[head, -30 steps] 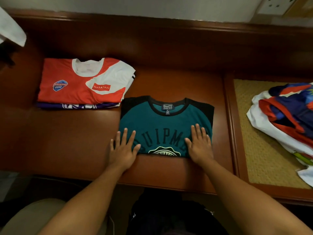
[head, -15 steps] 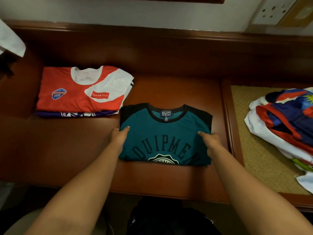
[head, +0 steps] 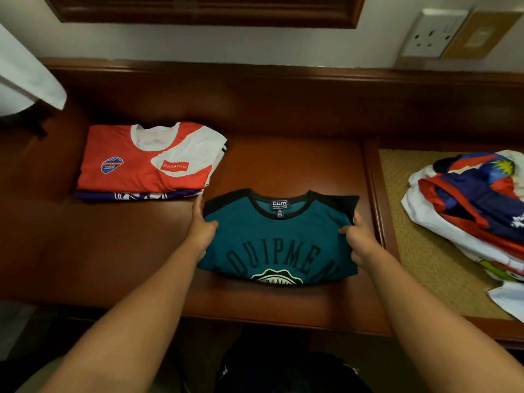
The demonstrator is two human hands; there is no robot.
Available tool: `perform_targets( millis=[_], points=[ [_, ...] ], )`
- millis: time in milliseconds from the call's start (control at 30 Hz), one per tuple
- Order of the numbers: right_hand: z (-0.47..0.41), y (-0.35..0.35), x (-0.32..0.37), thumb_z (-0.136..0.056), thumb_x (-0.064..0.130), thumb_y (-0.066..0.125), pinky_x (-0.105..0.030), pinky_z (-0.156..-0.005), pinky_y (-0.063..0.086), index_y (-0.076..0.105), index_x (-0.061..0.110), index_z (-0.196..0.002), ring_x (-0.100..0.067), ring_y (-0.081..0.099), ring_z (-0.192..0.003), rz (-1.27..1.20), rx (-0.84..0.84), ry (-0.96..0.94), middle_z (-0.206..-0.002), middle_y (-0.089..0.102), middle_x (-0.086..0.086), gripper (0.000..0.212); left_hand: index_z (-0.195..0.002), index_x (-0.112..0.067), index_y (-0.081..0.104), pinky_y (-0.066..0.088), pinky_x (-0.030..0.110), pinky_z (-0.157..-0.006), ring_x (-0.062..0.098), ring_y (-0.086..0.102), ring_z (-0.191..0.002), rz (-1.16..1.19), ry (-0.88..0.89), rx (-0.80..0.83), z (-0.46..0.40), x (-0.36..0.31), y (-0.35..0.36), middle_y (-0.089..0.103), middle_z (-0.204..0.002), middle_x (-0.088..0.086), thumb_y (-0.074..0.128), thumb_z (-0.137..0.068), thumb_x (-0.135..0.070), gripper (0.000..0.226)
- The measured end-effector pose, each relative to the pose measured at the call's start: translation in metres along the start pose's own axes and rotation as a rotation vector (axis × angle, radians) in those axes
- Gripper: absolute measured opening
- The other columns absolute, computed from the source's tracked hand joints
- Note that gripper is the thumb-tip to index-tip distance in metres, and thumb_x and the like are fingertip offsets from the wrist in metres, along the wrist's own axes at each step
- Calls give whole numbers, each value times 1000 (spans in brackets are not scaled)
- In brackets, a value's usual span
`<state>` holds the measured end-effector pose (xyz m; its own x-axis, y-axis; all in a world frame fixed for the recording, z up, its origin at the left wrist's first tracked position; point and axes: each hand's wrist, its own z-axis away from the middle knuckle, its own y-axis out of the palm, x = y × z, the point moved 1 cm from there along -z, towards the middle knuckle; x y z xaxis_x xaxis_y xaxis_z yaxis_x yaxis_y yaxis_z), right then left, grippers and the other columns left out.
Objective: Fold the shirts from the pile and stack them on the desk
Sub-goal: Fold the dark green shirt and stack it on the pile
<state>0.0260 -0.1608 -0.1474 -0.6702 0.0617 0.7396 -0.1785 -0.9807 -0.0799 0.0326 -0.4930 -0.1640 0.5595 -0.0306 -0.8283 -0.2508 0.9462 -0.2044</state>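
Neatly squared teal shirt [head: 279,239], soft cotton.

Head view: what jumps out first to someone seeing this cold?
The folded teal shirt at the desk's middle, gripped at its sides by the left hand and right hand. To its left lies a stack with a red and white shirt on a purple one. On the right, a loose pile of colourful shirts sits on a woven mat.
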Motion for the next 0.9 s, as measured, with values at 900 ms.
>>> perform_targets(
  millis=[900],
  points=[
    [14, 255, 145, -97, -8, 35, -27, -82, 51, 38, 29, -144, -10, 57, -109, -93, 236, -350, -131, 54, 5, 60, -129, -17, 58, 48, 35, -96, 24, 57, -113, 155, 159, -215, -102, -139, -236, 56, -128, 6, 37, -90, 9, 52]
  ],
)
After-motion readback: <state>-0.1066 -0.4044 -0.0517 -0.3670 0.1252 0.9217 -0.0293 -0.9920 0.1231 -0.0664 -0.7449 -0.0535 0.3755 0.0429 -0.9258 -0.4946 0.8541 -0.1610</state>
